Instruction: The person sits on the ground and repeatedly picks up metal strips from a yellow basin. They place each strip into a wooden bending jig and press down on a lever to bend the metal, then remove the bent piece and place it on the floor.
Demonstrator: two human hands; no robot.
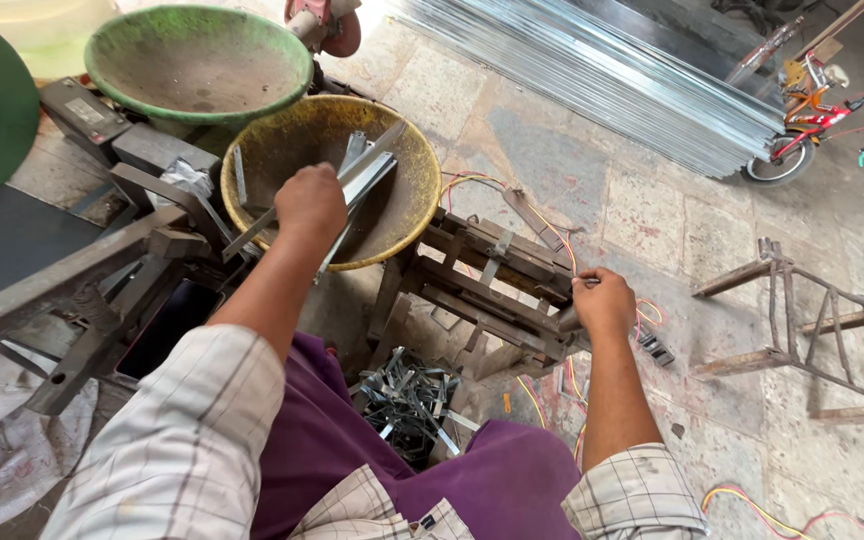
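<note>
Item: metal strips [357, 180], several, gripped in your closed left hand [310, 203] over the yellow basin [407, 215]. Right of the basin, your right hand [603, 302] clasps the wooden frame [492, 285]. Risk: cut edges likely sharp; a loosened grip could slice fingers.

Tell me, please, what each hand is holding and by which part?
The left hand grips thin grey metal strips near their lower ends, above the yellow bowl. The right hand rests on the wooden stand; any hold is unclear.

The stone floor [652, 210] carries a bundle of long metal strips [602, 70], a wooden frame [812, 330] (lying on its side) and a heap of small metal clips [412, 405].
</note>
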